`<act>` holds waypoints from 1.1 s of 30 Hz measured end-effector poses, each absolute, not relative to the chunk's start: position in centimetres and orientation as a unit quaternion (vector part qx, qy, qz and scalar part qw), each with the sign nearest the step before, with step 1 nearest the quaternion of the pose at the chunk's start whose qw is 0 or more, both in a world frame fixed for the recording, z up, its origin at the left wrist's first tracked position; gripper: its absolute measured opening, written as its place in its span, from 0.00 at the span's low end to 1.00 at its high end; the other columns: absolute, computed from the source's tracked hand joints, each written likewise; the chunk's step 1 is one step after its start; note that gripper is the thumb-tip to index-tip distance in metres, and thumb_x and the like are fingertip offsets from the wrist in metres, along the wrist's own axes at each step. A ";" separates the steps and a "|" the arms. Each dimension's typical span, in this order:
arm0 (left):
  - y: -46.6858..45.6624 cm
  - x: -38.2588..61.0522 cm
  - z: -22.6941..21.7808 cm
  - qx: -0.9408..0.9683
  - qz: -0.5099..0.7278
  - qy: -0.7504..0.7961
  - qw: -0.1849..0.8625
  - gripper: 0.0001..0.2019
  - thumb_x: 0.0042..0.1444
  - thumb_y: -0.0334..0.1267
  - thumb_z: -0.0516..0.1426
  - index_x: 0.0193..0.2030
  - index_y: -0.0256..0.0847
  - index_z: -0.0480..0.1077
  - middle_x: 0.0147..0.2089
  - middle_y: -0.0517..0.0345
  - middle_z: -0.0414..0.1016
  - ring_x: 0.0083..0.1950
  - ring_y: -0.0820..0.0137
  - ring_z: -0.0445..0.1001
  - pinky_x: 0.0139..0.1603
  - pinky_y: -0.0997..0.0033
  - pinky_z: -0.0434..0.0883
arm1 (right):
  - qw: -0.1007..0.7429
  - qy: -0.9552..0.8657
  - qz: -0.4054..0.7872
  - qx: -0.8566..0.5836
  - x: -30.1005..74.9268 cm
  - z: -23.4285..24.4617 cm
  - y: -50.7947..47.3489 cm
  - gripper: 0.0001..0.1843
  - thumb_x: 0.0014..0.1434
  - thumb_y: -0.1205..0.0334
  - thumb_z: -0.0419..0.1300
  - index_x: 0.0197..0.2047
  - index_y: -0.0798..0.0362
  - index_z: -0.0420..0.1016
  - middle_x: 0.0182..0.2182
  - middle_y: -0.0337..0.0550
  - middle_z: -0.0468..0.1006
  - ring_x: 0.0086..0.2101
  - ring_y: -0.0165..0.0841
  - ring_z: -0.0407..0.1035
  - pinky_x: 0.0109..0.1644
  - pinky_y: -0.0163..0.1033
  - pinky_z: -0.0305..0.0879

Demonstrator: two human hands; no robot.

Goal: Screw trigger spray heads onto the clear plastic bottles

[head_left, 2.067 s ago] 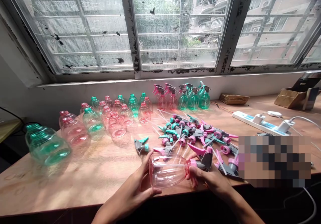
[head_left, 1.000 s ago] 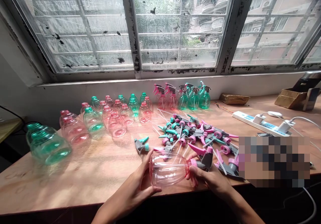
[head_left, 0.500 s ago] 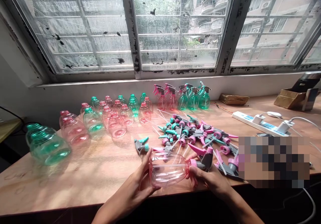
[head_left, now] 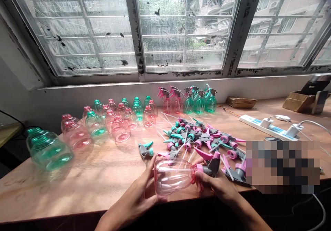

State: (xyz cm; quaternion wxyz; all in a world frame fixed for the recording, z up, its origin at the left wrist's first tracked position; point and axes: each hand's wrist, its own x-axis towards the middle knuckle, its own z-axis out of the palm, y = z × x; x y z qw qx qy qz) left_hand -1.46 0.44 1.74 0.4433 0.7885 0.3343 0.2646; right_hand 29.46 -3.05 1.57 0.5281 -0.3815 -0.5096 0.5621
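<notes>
A clear pink spray bottle lies sideways in my hands above the table's front edge. My left hand grips its rounded base, with the thumb below and fingers behind. At the neck, my right hand is closed around the pink collar of the grey-and-pink trigger sprayer. The sprayer sits on the bottle's mouth, and its tube shows faintly inside. How tightly the collar is screwed on I cannot tell. Just beyond my hands is a heap of loose trigger sprayers. A single grey-and-teal sprayer lies apart from it, near my left fingers.
Open pink and green bottles stand in rows at the left. Several bottles with sprayers fitted line the back wall. To the right are a white power strip, cables and a cardboard box. A blurred patch covers the right front.
The bottle's body has turned slightly in my left hand, whose thumb has shifted a little to the right. My right hand stays at the collar.
</notes>
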 end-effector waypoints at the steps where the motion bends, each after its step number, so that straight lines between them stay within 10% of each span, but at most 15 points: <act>1: 0.5 -1.5 1.8 0.791 0.262 0.334 0.440 0.54 0.65 0.40 0.67 0.84 0.61 0.32 0.87 0.57 0.39 0.84 0.44 0.45 0.81 0.38 0.47 | 0.529 -0.507 0.565 -0.379 29.4 1.5 -3.0 0.24 0.61 0.41 0.74 0.46 0.49 0.73 0.24 0.37 0.83 0.24 0.35 0.73 0.32 0.40 0.72; 33: 0.2 -1.9 1.9 0.813 0.251 0.357 0.386 0.49 0.69 0.38 0.64 0.84 0.59 0.36 0.87 0.57 0.37 0.85 0.46 0.40 0.82 0.40 0.43 | 0.540 -0.501 0.559 -0.382 29.2 1.6 -3.0 0.25 0.59 0.39 0.74 0.46 0.50 0.75 0.23 0.37 0.82 0.22 0.35 0.73 0.32 0.41 0.71</act>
